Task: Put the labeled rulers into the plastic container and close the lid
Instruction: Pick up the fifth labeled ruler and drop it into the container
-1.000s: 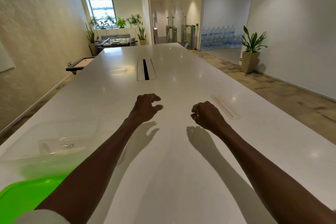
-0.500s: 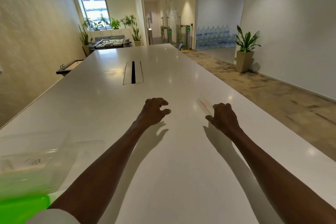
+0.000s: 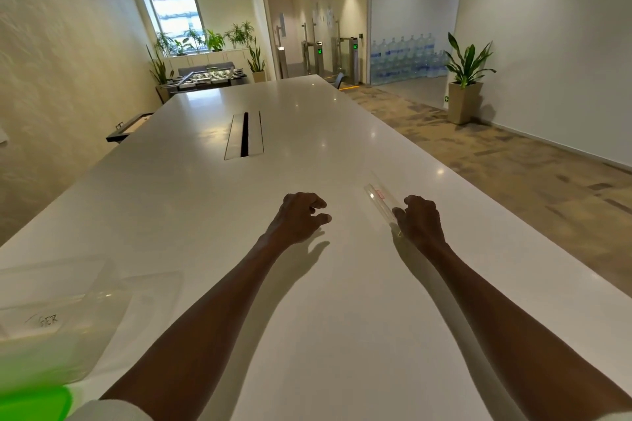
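A clear plastic ruler (image 3: 380, 199) with a red label lies slanted on the white table (image 3: 307, 301), right of centre. My right hand (image 3: 421, 220) covers its near end, fingers curled down onto it, and its far end looks slightly raised. My left hand (image 3: 298, 215) hovers a little to the left with loosely bent fingers and nothing in it. The clear plastic container (image 3: 58, 314), with handwriting on its side, stands open at the near left. Its green lid (image 3: 32, 403) lies at the bottom left corner.
A cable slot (image 3: 245, 135) is set into the table's middle further away. The table's right edge runs close beside the ruler, with carpeted floor beyond. A potted plant (image 3: 465, 79) stands by the right wall and a foosball table (image 3: 205, 77) at the far end.
My right hand has moved right and forward onto the ruler's near end and closed its fingers on it. My left hand has stayed hovering nearby. The view has shifted, pushing container and lid further toward the corner.
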